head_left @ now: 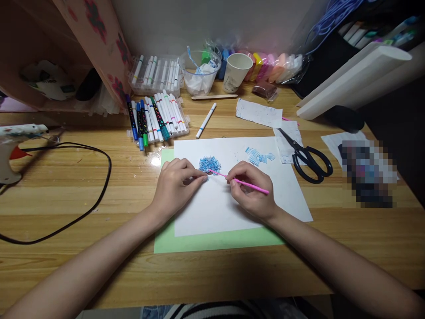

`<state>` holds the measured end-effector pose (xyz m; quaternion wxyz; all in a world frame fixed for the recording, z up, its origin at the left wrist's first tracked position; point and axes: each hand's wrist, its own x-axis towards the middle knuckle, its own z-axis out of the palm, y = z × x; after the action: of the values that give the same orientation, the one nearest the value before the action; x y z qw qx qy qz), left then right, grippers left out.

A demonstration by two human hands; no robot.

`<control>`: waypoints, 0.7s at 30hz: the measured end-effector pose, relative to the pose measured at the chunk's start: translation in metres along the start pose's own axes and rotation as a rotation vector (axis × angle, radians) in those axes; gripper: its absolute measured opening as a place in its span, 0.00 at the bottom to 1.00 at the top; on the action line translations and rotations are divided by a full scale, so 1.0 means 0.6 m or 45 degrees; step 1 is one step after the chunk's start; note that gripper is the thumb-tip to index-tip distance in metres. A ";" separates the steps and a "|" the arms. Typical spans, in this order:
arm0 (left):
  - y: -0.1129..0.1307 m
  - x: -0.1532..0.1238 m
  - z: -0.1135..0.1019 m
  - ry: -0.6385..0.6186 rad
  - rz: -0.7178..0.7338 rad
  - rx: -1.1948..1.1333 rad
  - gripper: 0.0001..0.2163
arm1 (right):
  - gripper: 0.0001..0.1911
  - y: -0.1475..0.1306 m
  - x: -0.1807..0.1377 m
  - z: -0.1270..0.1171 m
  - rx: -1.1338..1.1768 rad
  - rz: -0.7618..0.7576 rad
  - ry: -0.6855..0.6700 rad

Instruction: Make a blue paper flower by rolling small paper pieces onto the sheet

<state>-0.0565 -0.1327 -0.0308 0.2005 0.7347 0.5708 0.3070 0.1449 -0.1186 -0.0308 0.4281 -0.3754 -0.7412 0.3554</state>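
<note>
My left hand (179,181) rests at the left of the white sheet (206,217), thumb and index finger pinched together around a small blue piece. Its kind is partly hidden by the fingertips. Just beyond them lies a clump of crumpled blue-and-white bits (209,164). In my right hand (250,188) is a thin pink stick-like tool (251,185), held like a pen. The tool's slim tip points left and reaches the front edge of the clump, close to my left fingertips. Several blue-striped strips (259,156) lie on the sheet to the right.
Black scissors (310,161) lie right of the sheet, near torn white tissue (259,114). Markers (159,117), a clear cup (201,82) and a paper cup (237,73) stand behind. A glue gun (13,155) with a looping black cord (108,177) occupies the left.
</note>
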 end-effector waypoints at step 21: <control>0.005 0.005 0.002 0.061 -0.105 -0.028 0.03 | 0.08 -0.003 0.004 0.010 -0.217 -0.087 -0.165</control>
<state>-0.0530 -0.1307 -0.0289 0.2073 0.7007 0.6019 0.3223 0.1381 -0.1185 -0.0305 0.3579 -0.3612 -0.8072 0.2998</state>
